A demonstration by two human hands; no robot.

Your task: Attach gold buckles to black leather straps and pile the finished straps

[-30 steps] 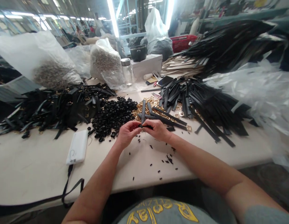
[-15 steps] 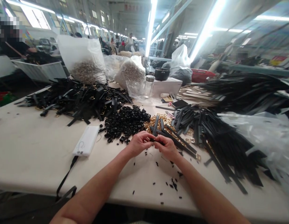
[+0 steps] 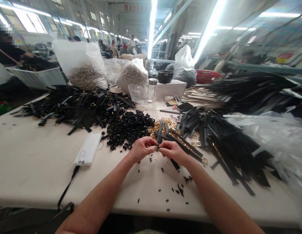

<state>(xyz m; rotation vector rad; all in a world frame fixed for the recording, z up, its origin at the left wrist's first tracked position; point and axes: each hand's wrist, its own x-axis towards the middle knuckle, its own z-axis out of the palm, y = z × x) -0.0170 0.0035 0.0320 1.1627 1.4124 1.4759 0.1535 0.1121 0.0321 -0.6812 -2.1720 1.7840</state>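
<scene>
Surface: pale and broad, spreading under both forearms; it point(image 3: 126, 185) gives the wrists a low place to steady against.
Plain black straps: a large fanned heap point(image 3: 214, 133) at 2 o'clock from the hands, its loose ends pointing several ways.
Buckled black straps: a wide tangle point(image 3: 85, 107) at 10 o'clock, set well apart from the fingers.
Black loops: a dense mound point(image 3: 131, 126) at 11 o'clock, just beside the left hand and within easy reach.
Gold buckles: a bright pile point(image 3: 169, 123) at 1 o'clock, with a few dark strips lying across it.
Left hand: fingers point(image 3: 143, 149) curled, thumb and fingertips nearly closed in a pinch.
Right hand: the mirror of it point(image 3: 174, 151), tips meeting the left's, also pinching.
Dark strip: it point(image 3: 175, 164) slants out below the right hand at 4 o'clock; whether it is gripped cannot be told.
Small dark piece: between both sets of fingertips point(image 3: 157, 147), mostly hidden. A light, even pinch close to its edges should suit it; squeezing harder on one side could twist it.
Black scraps: tiny bits point(image 3: 181, 191) scattered around 5 o'clock, best kept from under the fingers.
</scene>
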